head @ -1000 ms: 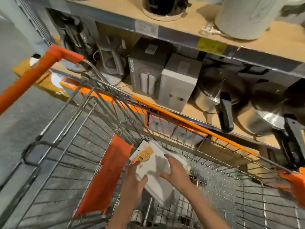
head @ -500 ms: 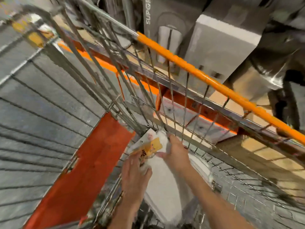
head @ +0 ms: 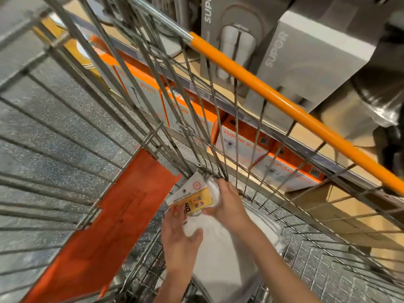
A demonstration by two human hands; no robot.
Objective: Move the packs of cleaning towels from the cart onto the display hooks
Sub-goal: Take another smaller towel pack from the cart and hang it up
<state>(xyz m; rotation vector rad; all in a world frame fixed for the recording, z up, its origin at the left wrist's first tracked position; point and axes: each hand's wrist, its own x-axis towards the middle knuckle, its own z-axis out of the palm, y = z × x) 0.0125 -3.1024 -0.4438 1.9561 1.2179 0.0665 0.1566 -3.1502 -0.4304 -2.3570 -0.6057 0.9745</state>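
Note:
A pack of white cleaning towels point(head: 192, 200) with a white and yellow header card lies deep in the wire cart point(head: 140, 119), on top of more white packs point(head: 220, 254). My left hand point(head: 178, 237) grips the pack's lower left side, thumb over the white cloth. My right hand point(head: 227, 204) holds its upper right edge beside the yellow label. Both arms reach down into the cart basket. No display hooks are in view.
An orange flap point(head: 109, 226) forms the cart's folding seat to the left. The cart's orange rail point(head: 284, 106) runs diagonally above. Behind it, shelves hold grey appliance boxes point(head: 306, 55) and orange and white boxes point(head: 240, 141). Speckled grey floor lies to the left.
The camera has dropped down and into the cart, so the shelf looks closer. Both hands stayed on the top towel pack, its header card now more exposed.

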